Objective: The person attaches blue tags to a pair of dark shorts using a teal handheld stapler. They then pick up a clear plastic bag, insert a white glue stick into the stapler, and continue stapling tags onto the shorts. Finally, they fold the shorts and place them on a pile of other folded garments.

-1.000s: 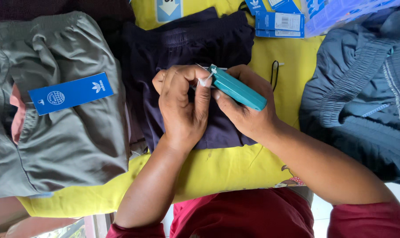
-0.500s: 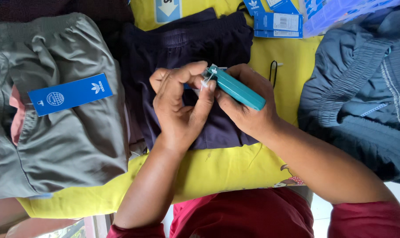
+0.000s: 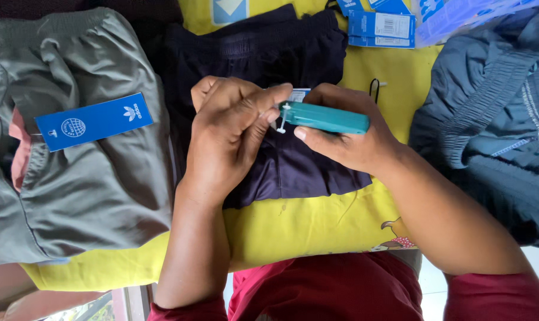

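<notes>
We are working over the navy shorts (image 3: 281, 160), which are lying folded on the yellow cloth (image 3: 293, 229) in the middle of the view. Our right hand (image 3: 352, 139) is closed around the teal tagging gun (image 3: 326, 117), holding it level with its nose pointing left, just above the shorts. Our left hand (image 3: 231, 134) is curled in front of that nose, thumb and fingertips pinched at the small white plastic fastener (image 3: 284, 114) that is sticking out there. A corner of a blue tag (image 3: 299, 94) is showing between the two hands; how it is being held we cannot tell, since the fingers are covering it.

We are judging the step to be the fixing of a tag to the shorts, with the fastener being seated or pulled free at the gun's tip. The next move seems to be calling for a steady gun, a firm pinch on the tag and fabric together, and fingertips kept clear of the needle.

To the left, grey shorts (image 3: 73, 154) are lying with a blue tag already on them. To the right a blue-grey garment (image 3: 489, 119) is lying bunched, and loose tags (image 3: 379, 27) are sitting at the top edge.
</notes>
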